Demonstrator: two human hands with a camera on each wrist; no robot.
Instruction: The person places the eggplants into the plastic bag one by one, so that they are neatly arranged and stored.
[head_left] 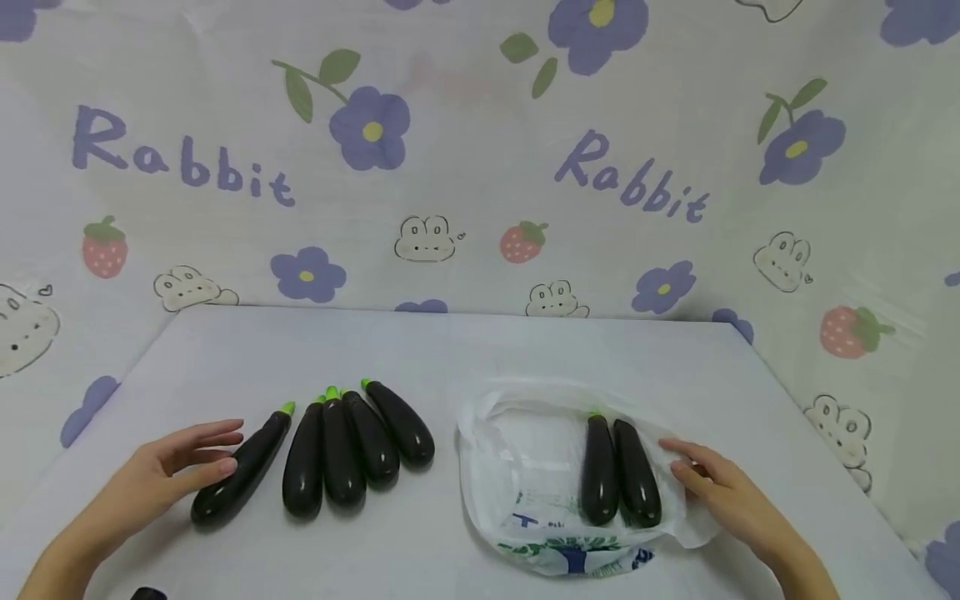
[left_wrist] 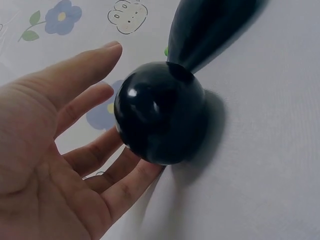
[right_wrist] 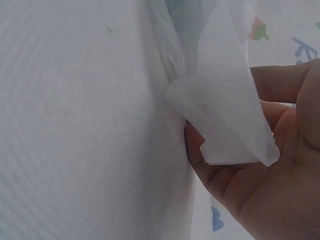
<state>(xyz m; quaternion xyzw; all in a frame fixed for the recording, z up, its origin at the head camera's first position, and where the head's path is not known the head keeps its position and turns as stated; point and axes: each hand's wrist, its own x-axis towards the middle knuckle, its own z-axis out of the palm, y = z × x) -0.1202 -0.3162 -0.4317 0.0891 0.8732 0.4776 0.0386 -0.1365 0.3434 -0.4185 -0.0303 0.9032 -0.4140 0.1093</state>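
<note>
Nearest to the head camera, a dark rounded object (head_left: 148, 593) projects at the lower edge of the view; too little shows to identify it. Beyond it, the left hand (head_left: 168, 467) is positioned at the leftmost eggplant (head_left: 258, 454) on the table (head_left: 420, 554). Left grip: thumb and fingers spread to either side of the eggplant, not clamped; firm contact cannot be confirmed. Right grip: the right hand (head_left: 720, 492) pinches the rim of the plastic bag (head_left: 477, 492), a fold passing between thumb and fingers. Two eggplants (head_left: 600, 475) lie side by side inside the bag, toward its right. Four more eggplants (head_left: 343, 458) fan out between the left hand and the bag, stems toward the back.

Step in hand, as judged: picking up the leftmost eggplant for bagging. The next move calls for closing the left fingers round its thick body, lifting, and carrying it over the row to the bag's mouth while the right hand holds the rim aside.
</note>
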